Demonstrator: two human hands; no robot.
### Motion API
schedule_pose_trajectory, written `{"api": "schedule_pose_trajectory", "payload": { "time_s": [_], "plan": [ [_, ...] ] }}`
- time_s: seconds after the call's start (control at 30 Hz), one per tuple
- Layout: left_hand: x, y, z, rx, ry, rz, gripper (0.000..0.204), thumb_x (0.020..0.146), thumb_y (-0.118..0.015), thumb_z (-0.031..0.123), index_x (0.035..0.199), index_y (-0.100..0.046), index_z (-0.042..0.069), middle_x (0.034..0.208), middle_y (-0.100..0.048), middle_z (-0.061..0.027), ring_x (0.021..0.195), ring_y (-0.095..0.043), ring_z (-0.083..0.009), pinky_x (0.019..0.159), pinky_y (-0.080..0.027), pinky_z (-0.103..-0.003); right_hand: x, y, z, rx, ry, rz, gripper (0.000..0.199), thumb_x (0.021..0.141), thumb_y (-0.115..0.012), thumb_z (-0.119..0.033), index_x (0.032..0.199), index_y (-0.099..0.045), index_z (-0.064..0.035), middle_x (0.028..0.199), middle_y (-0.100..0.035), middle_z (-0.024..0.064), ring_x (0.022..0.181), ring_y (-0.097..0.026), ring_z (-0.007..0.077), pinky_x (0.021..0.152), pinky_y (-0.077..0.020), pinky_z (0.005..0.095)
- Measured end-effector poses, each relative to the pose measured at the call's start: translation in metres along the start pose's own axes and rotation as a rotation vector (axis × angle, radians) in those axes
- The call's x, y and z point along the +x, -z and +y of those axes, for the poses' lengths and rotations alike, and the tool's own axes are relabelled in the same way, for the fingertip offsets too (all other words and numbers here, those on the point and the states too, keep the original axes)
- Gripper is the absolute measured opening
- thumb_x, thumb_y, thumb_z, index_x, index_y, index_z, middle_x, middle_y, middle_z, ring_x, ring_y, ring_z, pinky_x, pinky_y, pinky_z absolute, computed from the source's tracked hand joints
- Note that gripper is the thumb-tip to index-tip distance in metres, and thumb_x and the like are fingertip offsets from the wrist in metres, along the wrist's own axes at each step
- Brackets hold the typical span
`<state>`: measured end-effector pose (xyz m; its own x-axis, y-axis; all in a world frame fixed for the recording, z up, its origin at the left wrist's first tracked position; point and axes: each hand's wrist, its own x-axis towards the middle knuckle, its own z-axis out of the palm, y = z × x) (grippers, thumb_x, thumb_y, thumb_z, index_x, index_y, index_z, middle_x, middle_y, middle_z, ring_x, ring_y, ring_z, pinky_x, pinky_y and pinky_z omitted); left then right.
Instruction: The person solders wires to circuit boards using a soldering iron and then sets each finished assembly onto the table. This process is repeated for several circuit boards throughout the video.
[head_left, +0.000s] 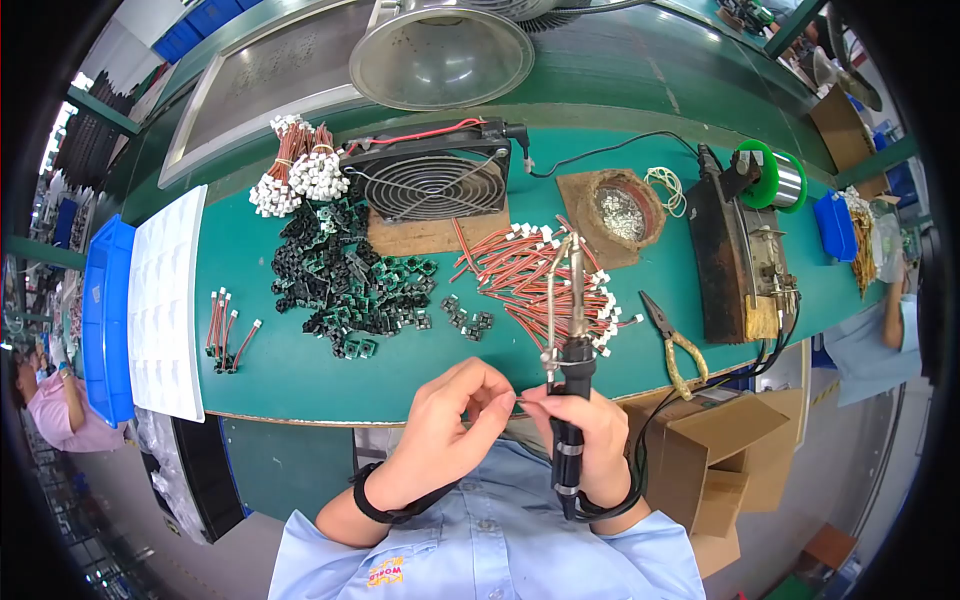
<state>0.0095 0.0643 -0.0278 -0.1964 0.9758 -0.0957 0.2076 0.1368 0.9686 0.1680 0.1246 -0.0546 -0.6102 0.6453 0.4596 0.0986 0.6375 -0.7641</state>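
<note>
My right hand (590,425) is wrapped round a black-handled soldering iron (574,385), held upright with its metal tip and a thin feed tube pointing away from me. My left hand (455,415) is closed in a pinch close beside it, at the table's near edge. Between the two hands' fingertips shows a thin dark sliver, too small to name. Beyond the iron lies a heap of red-and-brown wire leads (520,285) with white connectors. A small cluster of dark square parts (467,318) sits beyond my left hand, next to a larger pile of black-and-green small parts (345,270).
Bundled leads (300,170), a fan (435,185) and a bowl of solder scraps (622,212) stand farther back. At right are pliers (675,345), a dark box-shaped unit (722,265) and a solder spool (775,178); at left, a white tray (165,300) and several assembled leads (225,335).
</note>
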Motion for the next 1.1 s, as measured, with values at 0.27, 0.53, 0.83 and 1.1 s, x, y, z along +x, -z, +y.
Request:
{"api": "schedule_pose_trajectory", "payload": {
  "time_s": [0.27,0.53,0.83,1.1],
  "plan": [
    [0.025,0.000,-0.020,0.735,-0.193,0.313,0.018,0.075,-0.062,0.000,0.093,-0.057,-0.001,0.093,-0.052,-0.0129,0.079,-0.054,-0.0282,0.067,-0.045,-0.035,-0.006,0.000,0.005,0.132,-0.193,0.233,0.045,0.074,-0.066,0.011,0.106,-0.040,-0.0074,0.086,-0.061,0.0122,0.077,-0.063,0.0176,0.066,-0.0507,0.0268],
    [0.010,-0.001,-0.012,0.744,-0.309,0.062,0.026,0.072,-0.063,0.000,0.097,-0.057,0.000,0.095,-0.050,-0.0110,0.076,-0.052,-0.0266,0.067,-0.044,-0.036,-0.006,0.009,0.002,0.288,-0.362,0.241,0.044,0.076,-0.063,0.011,0.106,-0.037,-0.0079,0.084,-0.059,0.0092,0.073,-0.060,0.0130,0.065,-0.0463,0.0225],
    [-0.001,-0.005,-0.024,0.793,-0.392,0.027,0.033,0.072,-0.064,0.002,0.103,-0.058,0.001,0.092,-0.052,-0.0109,0.076,-0.053,-0.0244,0.066,-0.047,-0.034,-0.004,0.009,-0.005,0.574,-0.457,0.273,0.044,0.077,-0.065,0.006,0.108,-0.038,-0.0084,0.083,-0.059,0.0079,0.073,-0.058,0.0113,0.061,-0.0437,0.0206],
    [-0.010,0.002,-0.011,0.328,-0.168,0.016,0.027,0.077,-0.054,-0.009,0.103,-0.058,-0.001,0.095,-0.055,-0.0125,0.077,-0.059,-0.0204,0.065,-0.048,-0.028,-0.003,0.003,-0.015,0.470,-0.433,0.231,0.044,0.077,-0.064,0.007,0.110,-0.038,-0.0077,0.083,-0.059,0.0083,0.076,-0.059,0.0131,0.066,-0.0469,0.0224]
  ]
}}
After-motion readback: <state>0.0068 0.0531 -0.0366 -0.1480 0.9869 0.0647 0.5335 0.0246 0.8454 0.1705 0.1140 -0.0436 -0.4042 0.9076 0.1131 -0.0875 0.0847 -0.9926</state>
